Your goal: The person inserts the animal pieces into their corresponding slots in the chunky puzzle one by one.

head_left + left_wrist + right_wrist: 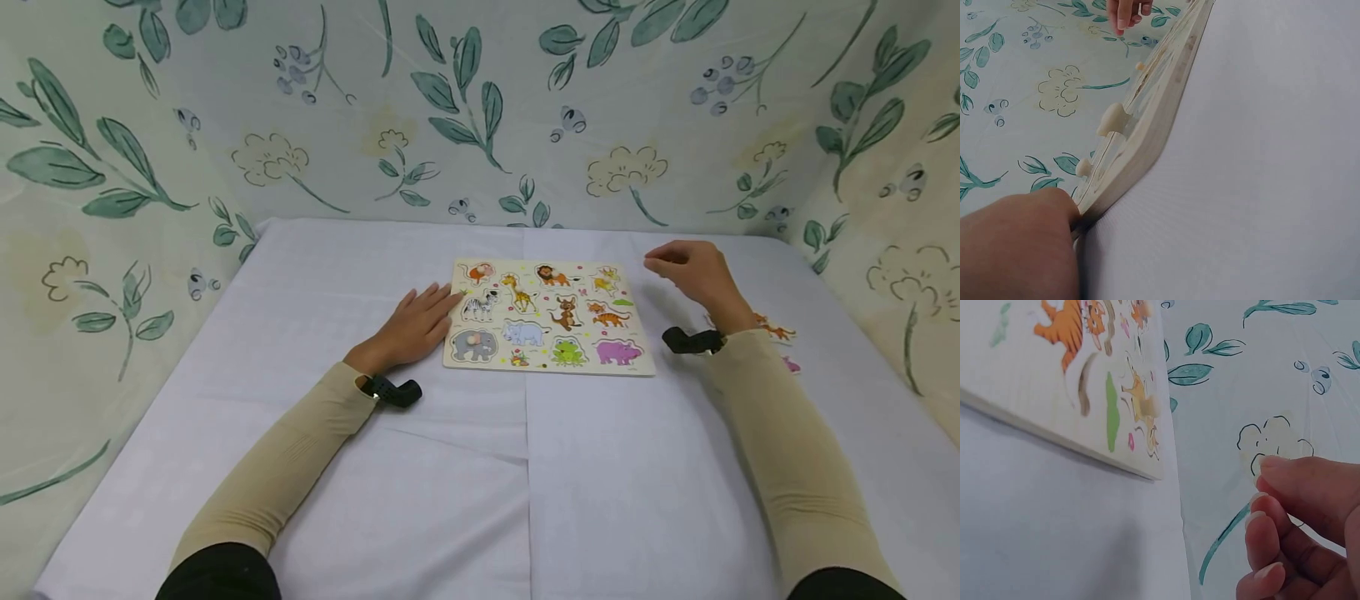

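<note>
A wooden animal puzzle board (506,362) lies flat, with knobs on some of its pieces. My left hand (408,327) rests at its left edge with fingers spread, fingertips touching the rim near the zebra (480,306). Wooden knobs (1114,120) stand up from the board in the left wrist view. Beyond the board's right edge, my right hand (693,275) is raised over the table, holding nothing. Its fingers (1262,540) bend loosely, with the thumb close to the index finger. The yellow animal piece (1141,403) at the board's corner bears a blurred knob.
An orange animal piece (776,329) and a pink piece (792,364) lie right of the board, partly hidden by my right forearm. White cloth (360,500) covers the table. Floral fabric (480,125) hangs behind and at both sides.
</note>
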The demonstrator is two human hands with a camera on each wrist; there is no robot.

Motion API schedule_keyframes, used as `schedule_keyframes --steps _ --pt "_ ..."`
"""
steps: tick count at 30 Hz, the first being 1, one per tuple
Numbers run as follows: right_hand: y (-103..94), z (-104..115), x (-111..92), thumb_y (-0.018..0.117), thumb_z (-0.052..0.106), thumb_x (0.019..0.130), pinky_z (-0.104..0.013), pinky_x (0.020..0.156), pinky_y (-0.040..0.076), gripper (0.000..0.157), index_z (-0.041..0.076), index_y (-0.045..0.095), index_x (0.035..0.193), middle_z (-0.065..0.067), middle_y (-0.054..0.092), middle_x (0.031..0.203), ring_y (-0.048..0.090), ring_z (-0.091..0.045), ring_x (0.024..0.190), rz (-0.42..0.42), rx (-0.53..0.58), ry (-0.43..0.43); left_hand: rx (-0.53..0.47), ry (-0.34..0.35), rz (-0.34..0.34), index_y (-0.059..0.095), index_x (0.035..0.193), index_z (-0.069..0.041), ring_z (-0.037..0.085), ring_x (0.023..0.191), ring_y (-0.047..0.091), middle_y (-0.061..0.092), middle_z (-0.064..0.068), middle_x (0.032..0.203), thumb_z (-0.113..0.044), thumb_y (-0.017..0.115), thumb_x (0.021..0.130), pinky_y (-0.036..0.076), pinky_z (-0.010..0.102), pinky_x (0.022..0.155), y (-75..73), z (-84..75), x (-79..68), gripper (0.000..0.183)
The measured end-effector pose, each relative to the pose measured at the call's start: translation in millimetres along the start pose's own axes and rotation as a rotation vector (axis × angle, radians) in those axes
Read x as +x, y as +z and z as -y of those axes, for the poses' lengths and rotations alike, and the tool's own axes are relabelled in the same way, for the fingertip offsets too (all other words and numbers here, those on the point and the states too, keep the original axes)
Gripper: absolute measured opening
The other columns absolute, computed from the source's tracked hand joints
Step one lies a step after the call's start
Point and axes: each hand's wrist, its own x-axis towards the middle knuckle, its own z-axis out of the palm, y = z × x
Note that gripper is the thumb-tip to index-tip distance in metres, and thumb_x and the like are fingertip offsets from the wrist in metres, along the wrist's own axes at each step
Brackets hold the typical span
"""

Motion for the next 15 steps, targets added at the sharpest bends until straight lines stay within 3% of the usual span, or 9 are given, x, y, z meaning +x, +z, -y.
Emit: schedule_keyframes --steps 7,15 --pt "-9.5 -6 -8 0.060 0.048 0.092 -0.042 0.083 0.044 0.052 0.007 0.062 0.123 -0.016 0.059 0.117 0.050 -0.031 0.102 0.008 -0.004 0.019 0.004 0.002 -0.003 0.026 0.154 -0.019 0.026 0.148 0.010 0.019 0.006 0.160 -0.033 0.029 0.104 0.003 0.050 0.117 1.4 0.9 0.6 0.052" --pt "-20.1 -17 -18 0.059 0.048 0.093 -0.041 0.078 0.044 0.051 0.006 0.062 0.123 -0.017 0.059 0.116 0.049 -0.031 0.097 0.032 -0.052 -0.035 -0.006 0.003 0.000 0.026 0.154 -0.019 0.026 0.148 0.009 0.019 0.006 0.160 -0.032 0.030 0.105 0.003 0.050 0.117 -0.3 0.2 0.0 0.052"
